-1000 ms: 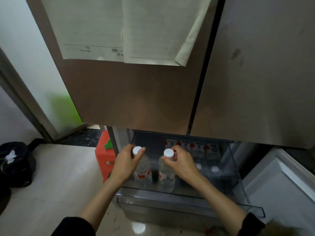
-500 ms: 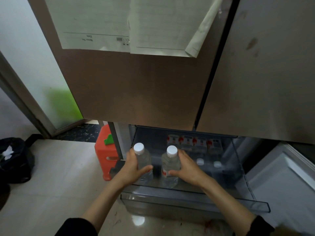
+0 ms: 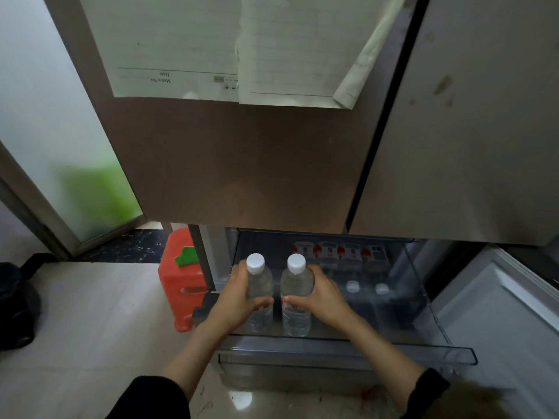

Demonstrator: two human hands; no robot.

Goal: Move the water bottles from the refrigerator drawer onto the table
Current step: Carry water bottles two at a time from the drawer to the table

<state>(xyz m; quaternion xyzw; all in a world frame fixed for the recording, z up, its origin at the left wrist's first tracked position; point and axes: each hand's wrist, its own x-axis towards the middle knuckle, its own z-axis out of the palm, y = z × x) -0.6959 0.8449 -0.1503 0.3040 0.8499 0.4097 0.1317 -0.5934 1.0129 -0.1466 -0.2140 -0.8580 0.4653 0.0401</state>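
Above the drawer (image 3: 348,353), left hand (image 3: 239,300) and right hand (image 3: 325,297) each grip a bottle; lift both straight toward 12 o'clock, fingers firm, clearing the front rim.

Both bottles (image 3: 259,285) lifted higher, prob. clear of drawer (image 3: 423,343).

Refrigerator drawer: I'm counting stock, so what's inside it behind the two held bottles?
Behind the two held bottles, the refrigerator drawer holds a row of labelled bottles and two white caps. Its floor is dim; hands hide the front left.
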